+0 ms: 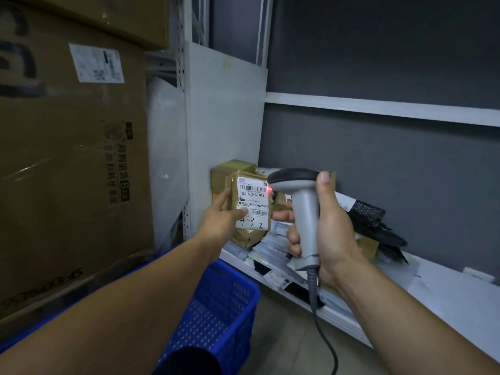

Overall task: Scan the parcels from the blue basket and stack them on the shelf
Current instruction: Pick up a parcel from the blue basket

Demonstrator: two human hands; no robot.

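**Parcel (251, 204) held to the scanner (303, 212) beam above the shelf (446, 288)**

Cardboard cartons (73, 158) were stacked at the far left, with the blue basket (216, 307) below them, under the left forearm. The parcel, a small taped brown box, was gripped by the left hand (219, 215), with the thumb pressed on the white label and the fingers laid along the left edge and behind. Its long axis was kept roughly upright and its label was turned toward the camera. It was held over the left end of the shelf, in front of another brown box (232, 169) in the back corner.

Just to its right the scanner was clasped round the handle by the right hand (330, 228), its nose aimed leftward. A red spot (269, 188) was cast at the right end of the top barcode, so scanning was judged to be the step in hand.

The left hand was the nearer one for stacking. The shelf lay below and beyond the parcel. A loose heap of flat mailers (273, 253) beneath it and black bags (373, 220) further right were judged the likely hindrance to a level seat.
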